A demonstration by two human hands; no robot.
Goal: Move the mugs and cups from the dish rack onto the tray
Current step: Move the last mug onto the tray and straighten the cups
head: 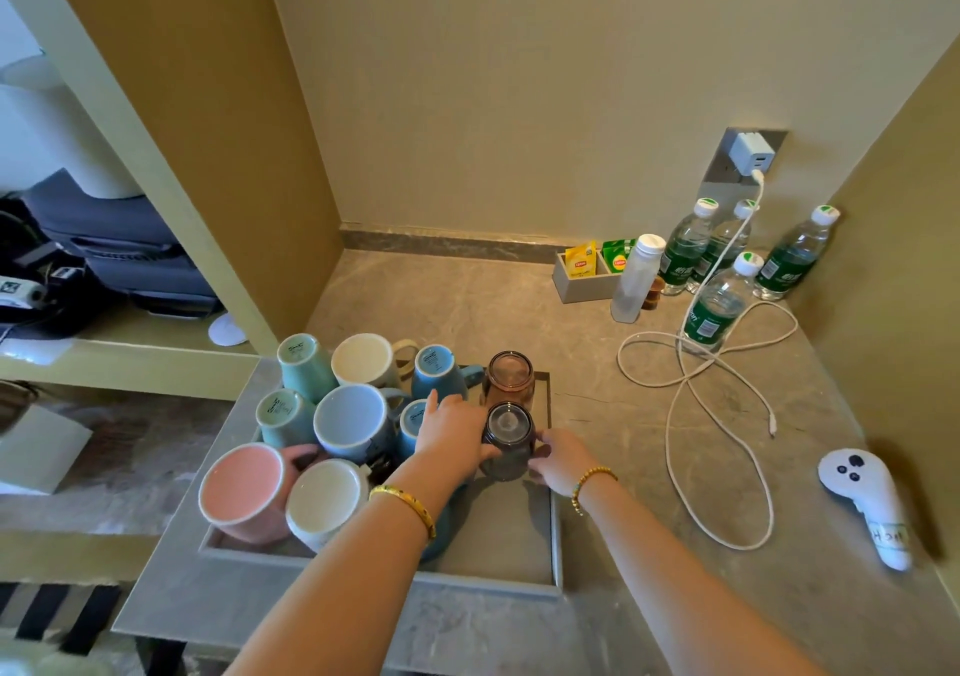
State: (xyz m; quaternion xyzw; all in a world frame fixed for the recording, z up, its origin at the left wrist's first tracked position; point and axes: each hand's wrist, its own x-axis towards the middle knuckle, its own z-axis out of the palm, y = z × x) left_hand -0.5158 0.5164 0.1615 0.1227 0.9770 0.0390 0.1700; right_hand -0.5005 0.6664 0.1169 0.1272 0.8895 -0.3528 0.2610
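Two hands meet around one dark glass cup point(508, 440), upside down near the tray's point(557, 545) right edge. Left hand point(453, 434) fingers lie mostly straight against its left side; right hand point(561, 460) fingers curl round its right side, tips hidden behind the glass. Glass like this is probably smooth, slippery and breakable, so gripping the sidewall with both hands seems wise. Just beyond the fingers stands an amber glass cup point(510, 378). Left of the fingers, inverted ceramic mugs point(358, 421) crowd together on the tray. No dish rack is visible. Farther right, water bottles point(719, 301) stand on the tabletop point(649, 545).
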